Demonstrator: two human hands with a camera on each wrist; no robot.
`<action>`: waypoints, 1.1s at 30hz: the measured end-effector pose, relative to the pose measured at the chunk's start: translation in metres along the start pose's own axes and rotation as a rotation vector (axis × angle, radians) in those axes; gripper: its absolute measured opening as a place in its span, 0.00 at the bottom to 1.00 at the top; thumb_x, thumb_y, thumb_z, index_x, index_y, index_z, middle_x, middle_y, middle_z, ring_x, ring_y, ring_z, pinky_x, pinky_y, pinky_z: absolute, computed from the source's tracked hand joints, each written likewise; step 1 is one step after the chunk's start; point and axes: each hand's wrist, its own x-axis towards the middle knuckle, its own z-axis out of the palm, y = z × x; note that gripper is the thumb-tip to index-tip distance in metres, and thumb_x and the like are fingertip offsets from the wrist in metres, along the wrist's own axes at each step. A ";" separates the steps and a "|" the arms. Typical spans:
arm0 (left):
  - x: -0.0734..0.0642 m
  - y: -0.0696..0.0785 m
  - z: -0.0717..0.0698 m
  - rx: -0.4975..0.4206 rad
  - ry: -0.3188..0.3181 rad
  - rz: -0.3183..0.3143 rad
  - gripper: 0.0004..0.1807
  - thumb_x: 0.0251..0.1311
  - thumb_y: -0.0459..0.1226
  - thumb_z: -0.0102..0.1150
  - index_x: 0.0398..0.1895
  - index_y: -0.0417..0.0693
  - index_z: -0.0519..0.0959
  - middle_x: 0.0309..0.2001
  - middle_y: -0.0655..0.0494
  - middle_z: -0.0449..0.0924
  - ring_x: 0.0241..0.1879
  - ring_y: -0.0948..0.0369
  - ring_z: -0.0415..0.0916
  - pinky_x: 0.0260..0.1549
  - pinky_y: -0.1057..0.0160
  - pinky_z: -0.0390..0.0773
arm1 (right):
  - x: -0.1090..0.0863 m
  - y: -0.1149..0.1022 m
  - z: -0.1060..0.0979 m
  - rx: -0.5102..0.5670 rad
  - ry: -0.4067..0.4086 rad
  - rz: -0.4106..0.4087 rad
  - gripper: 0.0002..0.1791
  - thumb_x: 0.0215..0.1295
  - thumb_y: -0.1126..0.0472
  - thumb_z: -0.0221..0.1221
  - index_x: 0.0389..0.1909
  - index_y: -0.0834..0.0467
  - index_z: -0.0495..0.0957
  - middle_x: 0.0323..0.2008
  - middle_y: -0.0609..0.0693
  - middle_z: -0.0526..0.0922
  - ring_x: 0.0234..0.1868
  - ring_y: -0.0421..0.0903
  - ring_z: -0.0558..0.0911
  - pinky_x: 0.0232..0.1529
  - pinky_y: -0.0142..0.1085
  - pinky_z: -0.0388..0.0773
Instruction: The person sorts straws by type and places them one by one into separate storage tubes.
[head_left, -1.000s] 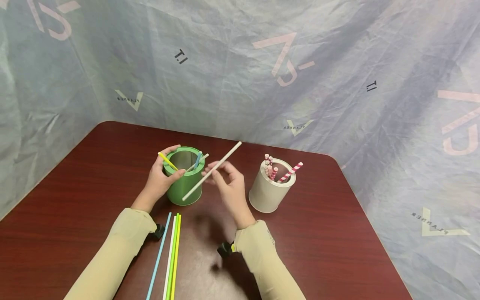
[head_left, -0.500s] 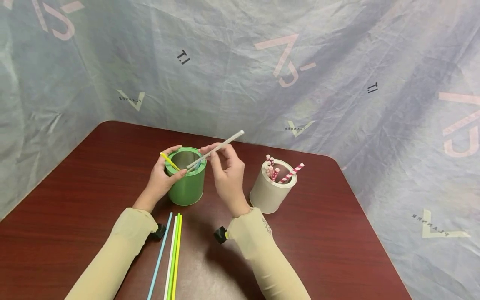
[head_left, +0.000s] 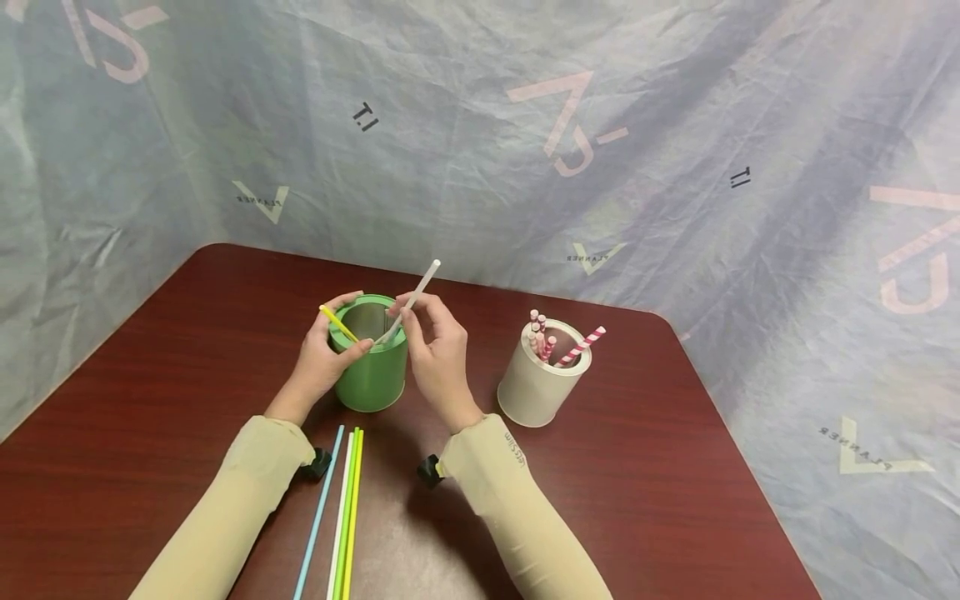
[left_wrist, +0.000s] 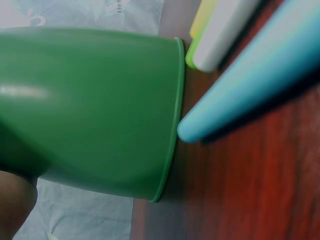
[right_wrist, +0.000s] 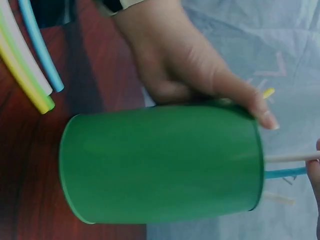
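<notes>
My left hand (head_left: 318, 358) grips the side of a green can (head_left: 371, 383), thumb at its near rim. The can stands upright on the table. My right hand (head_left: 441, 354), at the can's right side, pinches a white straw (head_left: 425, 283) between thumb and fingers. This straw slants up to the right, its lower end inside the can's mouth. A yellow straw (head_left: 336, 322) leans out over the can's left rim. In the right wrist view, a blue straw (right_wrist: 286, 173) and another pale straw (right_wrist: 280, 198) also stick out of the can.
A cream can (head_left: 531, 387) holding several red-and-white striped straws (head_left: 588, 340) stands to the right. Nearer me, a blue straw (head_left: 318, 517), a white straw (head_left: 342, 508), and green (head_left: 347, 508) and yellow straws (head_left: 355, 500) lie on the dark red table (head_left: 660, 467). A printed cloth (head_left: 465, 167) hangs behind.
My right hand has raised the white straw, turned it steeper and brought its lower end into the green can's mouth. The left hand keeps its place on the can.
</notes>
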 end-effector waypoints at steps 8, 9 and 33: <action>0.001 0.000 0.000 -0.017 -0.005 0.016 0.38 0.57 0.34 0.61 0.72 0.52 0.59 0.70 0.48 0.61 0.52 0.69 0.66 0.50 0.70 0.67 | -0.005 0.018 0.005 -0.069 -0.034 0.043 0.08 0.68 0.65 0.56 0.43 0.65 0.79 0.40 0.59 0.86 0.44 0.49 0.86 0.45 0.36 0.82; 0.001 0.000 0.000 -0.018 -0.005 0.016 0.38 0.57 0.34 0.61 0.72 0.52 0.59 0.70 0.49 0.61 0.53 0.69 0.66 0.50 0.70 0.67 | -0.005 0.019 0.005 -0.086 -0.037 0.051 0.08 0.68 0.65 0.56 0.43 0.64 0.79 0.40 0.58 0.86 0.44 0.49 0.86 0.44 0.36 0.82; 0.000 0.000 0.000 -0.032 0.004 0.022 0.39 0.56 0.34 0.61 0.72 0.51 0.60 0.70 0.49 0.61 0.54 0.67 0.66 0.50 0.70 0.67 | -0.010 0.025 0.009 -0.129 -0.034 0.081 0.11 0.65 0.66 0.60 0.46 0.66 0.80 0.41 0.58 0.87 0.43 0.49 0.87 0.43 0.30 0.82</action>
